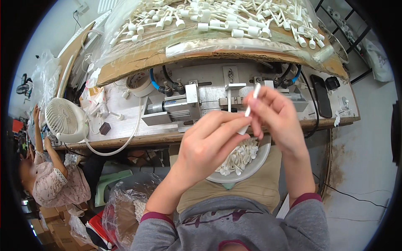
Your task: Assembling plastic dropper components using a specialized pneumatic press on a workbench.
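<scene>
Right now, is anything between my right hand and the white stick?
Nothing visible: your right hand pinches the white stick directly. Your left hand, holding a white piece, is close to the stick's lower end.

The single view looks down from the wearer's head, through the left of two side-by-side fisheye cameras. It faces forward over the shirt [234,228] and lap [268,180] to the worktop [130,108], with the fingers [230,127] near the middle. Its wide field reaches a co-worker [58,180] far left and floor [356,159] at right.
</scene>
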`<move>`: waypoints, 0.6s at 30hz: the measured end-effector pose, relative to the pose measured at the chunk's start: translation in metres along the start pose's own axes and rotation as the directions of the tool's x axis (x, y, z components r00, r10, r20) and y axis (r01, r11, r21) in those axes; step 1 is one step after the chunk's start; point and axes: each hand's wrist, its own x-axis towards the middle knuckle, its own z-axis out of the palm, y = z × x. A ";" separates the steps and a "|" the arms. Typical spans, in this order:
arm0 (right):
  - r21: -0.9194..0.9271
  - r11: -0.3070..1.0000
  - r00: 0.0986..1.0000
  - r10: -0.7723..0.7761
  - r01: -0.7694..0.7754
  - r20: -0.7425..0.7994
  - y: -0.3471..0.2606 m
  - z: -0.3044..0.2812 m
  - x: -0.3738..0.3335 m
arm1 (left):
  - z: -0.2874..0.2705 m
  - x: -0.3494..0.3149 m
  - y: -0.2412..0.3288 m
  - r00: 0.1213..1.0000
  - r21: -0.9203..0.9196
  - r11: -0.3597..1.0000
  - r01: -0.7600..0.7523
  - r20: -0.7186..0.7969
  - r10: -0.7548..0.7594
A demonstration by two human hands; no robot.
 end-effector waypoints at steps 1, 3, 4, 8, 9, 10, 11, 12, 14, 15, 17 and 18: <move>-0.154 0.977 0.986 -0.158 0.148 -0.055 -0.006 0.005 0.011 | -0.005 -0.004 0.001 0.999 0.010 0.999 0.042 -0.024 -0.042; -0.562 0.713 0.831 -0.551 0.419 -0.080 -0.026 -0.008 0.041 | -0.007 -0.005 0.004 0.992 0.026 0.992 0.127 -0.005 -0.127; -0.752 0.445 0.684 -0.729 0.486 0.011 -0.037 -0.022 0.061 | -0.007 -0.006 0.005 0.985 0.040 0.984 0.172 0.004 -0.172; -0.959 0.034 0.850 -0.472 0.283 0.234 -0.096 -0.033 0.116 | 0.014 -0.020 -0.016 0.989 0.268 0.956 0.122 0.044 -0.138; -0.934 -0.039 0.823 -0.461 0.355 0.332 -0.096 -0.038 0.140 | 0.020 -0.023 -0.020 0.985 0.285 0.948 0.138 0.057 -0.160; -0.905 -0.119 0.794 -0.443 0.409 0.417 -0.093 -0.049 0.162 | 0.025 -0.020 -0.020 0.986 0.324 0.940 0.111 0.084 -0.145; -0.863 -0.192 0.758 -0.415 0.468 0.504 -0.092 -0.047 0.171 | 0.028 -0.019 -0.020 0.985 0.367 0.926 0.091 0.106 -0.138; -0.894 -0.199 0.839 -0.312 0.400 0.445 -0.095 -0.047 0.176 | 0.030 -0.018 -0.020 0.983 0.409 0.910 0.069 0.129 -0.132; -0.935 -0.230 0.950 -0.094 0.271 0.298 -0.107 -0.028 0.180 | 0.027 -0.015 -0.020 0.991 0.420 0.906 0.053 0.086 -0.098; -0.932 -0.250 0.957 -0.049 0.264 0.285 -0.110 -0.028 0.184 | 0.024 -0.016 -0.023 0.996 0.412 0.911 0.028 0.071 -0.062; -0.924 -0.290 0.968 0.035 0.248 0.249 -0.114 -0.032 0.192 | 0.023 -0.017 -0.026 0.996 0.425 0.905 -0.008 0.081 -0.029; -0.942 -0.213 0.964 -0.005 0.258 0.265 -0.114 -0.038 0.191 | 0.025 -0.019 -0.027 0.994 0.443 0.896 -0.015 0.103 -0.034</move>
